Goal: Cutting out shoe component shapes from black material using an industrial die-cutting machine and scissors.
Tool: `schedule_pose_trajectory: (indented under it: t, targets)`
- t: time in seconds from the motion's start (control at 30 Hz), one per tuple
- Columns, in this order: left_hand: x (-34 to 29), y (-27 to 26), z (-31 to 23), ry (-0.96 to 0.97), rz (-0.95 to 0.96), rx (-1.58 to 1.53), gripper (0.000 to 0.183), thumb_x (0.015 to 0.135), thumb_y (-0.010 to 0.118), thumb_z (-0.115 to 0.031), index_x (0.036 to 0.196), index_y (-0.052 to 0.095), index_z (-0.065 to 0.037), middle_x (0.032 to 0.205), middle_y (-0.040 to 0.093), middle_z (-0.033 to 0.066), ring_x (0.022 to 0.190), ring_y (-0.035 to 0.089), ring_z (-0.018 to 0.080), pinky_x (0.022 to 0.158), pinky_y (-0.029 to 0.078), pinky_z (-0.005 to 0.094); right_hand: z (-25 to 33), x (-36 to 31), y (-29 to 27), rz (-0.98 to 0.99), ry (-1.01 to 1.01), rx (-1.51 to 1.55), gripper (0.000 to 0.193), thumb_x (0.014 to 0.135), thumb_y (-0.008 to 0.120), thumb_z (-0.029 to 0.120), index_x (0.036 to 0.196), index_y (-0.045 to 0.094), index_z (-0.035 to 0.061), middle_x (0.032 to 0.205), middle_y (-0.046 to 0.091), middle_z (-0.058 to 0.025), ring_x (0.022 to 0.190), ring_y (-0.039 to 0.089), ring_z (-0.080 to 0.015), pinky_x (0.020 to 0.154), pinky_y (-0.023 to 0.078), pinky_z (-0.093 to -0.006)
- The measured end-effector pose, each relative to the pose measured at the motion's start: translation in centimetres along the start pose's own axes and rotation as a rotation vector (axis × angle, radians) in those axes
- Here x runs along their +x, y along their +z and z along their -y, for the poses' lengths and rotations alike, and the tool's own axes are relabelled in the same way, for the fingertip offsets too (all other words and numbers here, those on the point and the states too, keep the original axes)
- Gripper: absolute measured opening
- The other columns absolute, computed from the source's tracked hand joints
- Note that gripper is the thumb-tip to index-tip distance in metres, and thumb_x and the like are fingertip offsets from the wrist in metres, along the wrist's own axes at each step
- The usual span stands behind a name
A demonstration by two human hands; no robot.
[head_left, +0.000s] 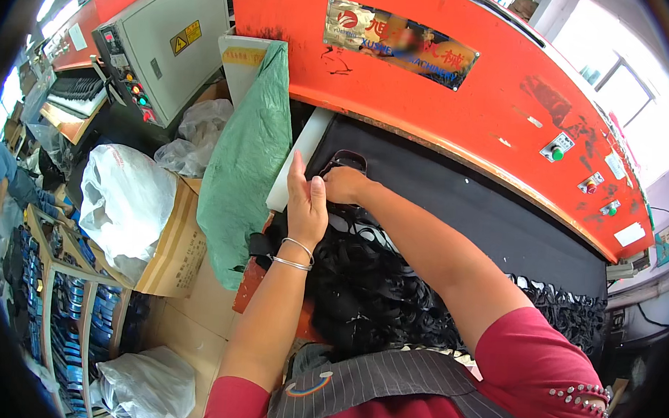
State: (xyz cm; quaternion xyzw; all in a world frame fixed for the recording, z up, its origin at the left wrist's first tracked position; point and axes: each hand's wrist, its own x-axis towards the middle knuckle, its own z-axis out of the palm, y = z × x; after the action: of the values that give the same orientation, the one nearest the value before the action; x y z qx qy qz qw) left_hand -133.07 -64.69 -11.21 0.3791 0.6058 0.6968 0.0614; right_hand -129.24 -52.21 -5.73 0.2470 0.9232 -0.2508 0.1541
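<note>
Over the left end of a flat black sheet (426,191), my right hand (347,185) is closed on a dark, curved, band-edged piece that looks like a cutting die (346,160). Its lower part is hidden by my fingers. Just to the left, my left hand (306,209) is held upright with fingers straight and thumb apart, and nothing shows in it. Its fingertips are near a white board edge (299,158). Below both hands hangs a tangled heap of black cut-out scraps (376,287) at the sheet's near edge.
The orange press body (461,102) spans the far side, with buttons (557,152) at right. Green plastic sheeting (246,166) hangs left of my hands. Further left are a cardboard box (174,238) with a white bag, a grey control cabinet (165,49) and a rack (89,275) of blue-edged pieces.
</note>
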Motion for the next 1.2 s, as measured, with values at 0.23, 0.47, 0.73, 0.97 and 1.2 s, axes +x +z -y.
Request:
schedule_pose_trajectory:
  t: [0.23, 0.47, 0.73, 0.97, 1.2]
  targets:
    - [-1.3, -0.6, 0.5, 0.096, 0.117, 0.207, 0.055, 0.101, 0.037, -0.020, 0.146, 0.019, 0.006, 0.148, 0.031, 0.0243, 0.138, 0.031, 0.0349, 0.113, 0.025, 0.0384, 1.2, 0.2, -0.9, -0.005, 0.118, 0.277, 0.070, 0.080, 0.053, 0.056, 0.114, 0.064, -0.0035, 0.125, 0.058, -0.0241, 0.113, 0.057, -0.0320, 0.090, 0.045, -0.0396]
    - [-1.3, -0.6, 1.1, 0.036, 0.075, 0.289, 0.075, 0.090, 0.054, -0.005, 0.149, 0.008, 0.001, 0.142, 0.039, 0.0276, 0.131, 0.040, 0.0401, 0.108, 0.032, 0.0398, 4.6, -1.2, -3.4, 0.131, 0.246, 0.201, 0.047, 0.089, 0.048, 0.042, 0.092, 0.067, 0.0000, 0.075, 0.062, -0.0101, 0.069, 0.058, -0.0204, 0.066, 0.045, -0.0375]
    - [-1.7, 0.4, 1.5, 0.127, 0.302, 0.830, 0.055, 0.089, 0.055, -0.016, 0.140, 0.038, -0.008, 0.133, 0.053, 0.0100, 0.126, 0.046, 0.0308, 0.108, 0.029, 0.0481, -3.8, -2.6, -4.1, -0.324, 0.062, 1.134, 0.031, 0.083, 0.057, 0.033, 0.083, 0.064, 0.0027, 0.076, 0.062, -0.0071, 0.070, 0.059, -0.0180, 0.066, 0.047, -0.0339]
    - [-1.8, 3.1, -0.9, 0.162, 0.062, 1.071, 0.046, 0.083, 0.056, -0.015, 0.129, 0.055, -0.013, 0.129, 0.055, 0.0037, 0.127, 0.045, 0.0263, 0.109, 0.023, 0.0545, -12.2, -11.3, -5.1, -0.389, -0.399, -0.447, 0.030, 0.085, 0.062, 0.029, 0.090, 0.068, 0.0003, 0.111, 0.059, -0.0163, 0.112, 0.052, -0.0289, 0.098, 0.040, -0.0398]
    - [-3.3, 3.2, -0.6, 0.305, 0.618, 0.909, 0.043, 0.081, 0.059, -0.012, 0.124, 0.060, -0.011, 0.126, 0.056, 0.0039, 0.128, 0.045, 0.0223, 0.110, 0.024, 0.0514, -16.0, -14.0, 3.9, -0.713, 0.014, -0.090, 0.057, 0.073, 0.074, 0.024, 0.126, 0.055, 0.0170, 0.144, 0.031, -0.0299, 0.136, 0.026, -0.0440, 0.111, 0.023, -0.0526]
